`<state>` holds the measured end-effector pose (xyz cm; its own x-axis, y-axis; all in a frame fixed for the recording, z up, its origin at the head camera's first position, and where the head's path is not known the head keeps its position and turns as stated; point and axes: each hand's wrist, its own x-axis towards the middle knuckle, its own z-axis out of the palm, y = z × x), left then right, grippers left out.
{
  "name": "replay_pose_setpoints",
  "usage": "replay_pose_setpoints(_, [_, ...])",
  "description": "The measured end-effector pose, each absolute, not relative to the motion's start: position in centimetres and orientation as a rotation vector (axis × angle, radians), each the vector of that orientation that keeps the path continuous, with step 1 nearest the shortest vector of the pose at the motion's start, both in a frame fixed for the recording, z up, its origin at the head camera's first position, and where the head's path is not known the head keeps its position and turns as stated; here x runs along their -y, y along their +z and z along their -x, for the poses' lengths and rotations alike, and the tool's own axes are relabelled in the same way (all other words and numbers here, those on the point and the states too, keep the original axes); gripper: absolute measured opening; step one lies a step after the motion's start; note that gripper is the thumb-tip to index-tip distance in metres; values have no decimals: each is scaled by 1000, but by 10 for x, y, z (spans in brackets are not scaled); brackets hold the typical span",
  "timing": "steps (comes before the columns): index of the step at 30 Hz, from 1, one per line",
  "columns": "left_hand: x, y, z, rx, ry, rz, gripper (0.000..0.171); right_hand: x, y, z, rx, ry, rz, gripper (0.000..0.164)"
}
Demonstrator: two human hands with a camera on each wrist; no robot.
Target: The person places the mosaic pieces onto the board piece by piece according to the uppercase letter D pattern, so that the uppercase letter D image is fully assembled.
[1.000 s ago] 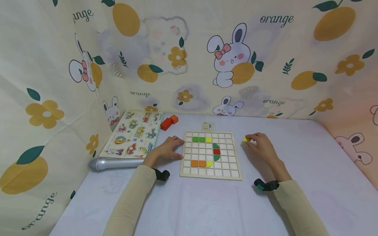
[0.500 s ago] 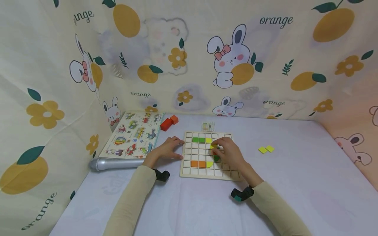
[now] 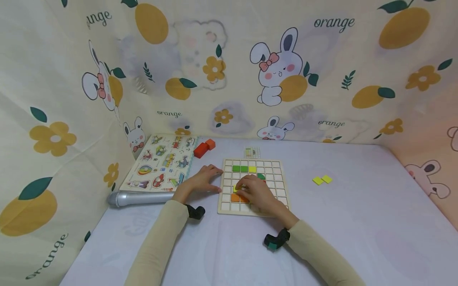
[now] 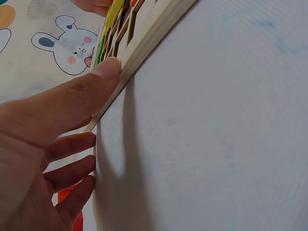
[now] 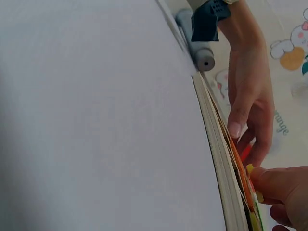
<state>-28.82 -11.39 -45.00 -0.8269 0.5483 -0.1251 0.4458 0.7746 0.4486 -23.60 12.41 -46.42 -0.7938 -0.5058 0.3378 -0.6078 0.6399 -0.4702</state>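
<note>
In the head view, my right hand is over the wooden grid board, pinching a yellow tile between thumb and fingertips, just above the orange tile. The right wrist view also shows that yellow tile at the fingertips. My left hand rests its thumb and fingertips against the board's left edge, with the fingers loosely bent in the left wrist view. Green tiles, a yellow square and a rounded green tile sit in the grid. My right hand covers some others.
Two yellow tiles lie to the right of the board. Behind it is a small pattern card. Red blocks, a sticker-like picture board and a silver microphone are at the left.
My right hand took a yellow tile from the right side of the table and carried it left across the board to the lower-left cells. My left hand stays at the board's edge.
</note>
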Motion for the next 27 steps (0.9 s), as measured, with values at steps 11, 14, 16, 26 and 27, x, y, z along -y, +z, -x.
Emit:
replay_pose_setpoints(11, [114,-450,288,-2714,601,-765,67,-122,-469,239,2693,905,-895,5])
replay_pose_setpoints(14, [114,-449,288,-2716,598,-758,67,-122,-468,238,2696,921,-897,6])
replay_pose_setpoints(16, [114,-449,288,-2717,600,-753,67,-123,-465,237,2705,925,-905,8])
replay_pose_setpoints(26, [112,-448,285,-2725,599,-744,67,-155,-454,247,2634,924,-862,14])
replay_pose_setpoints(27, [112,-448,285,-2727,596,-741,67,-161,-453,249,2619,921,-862,14])
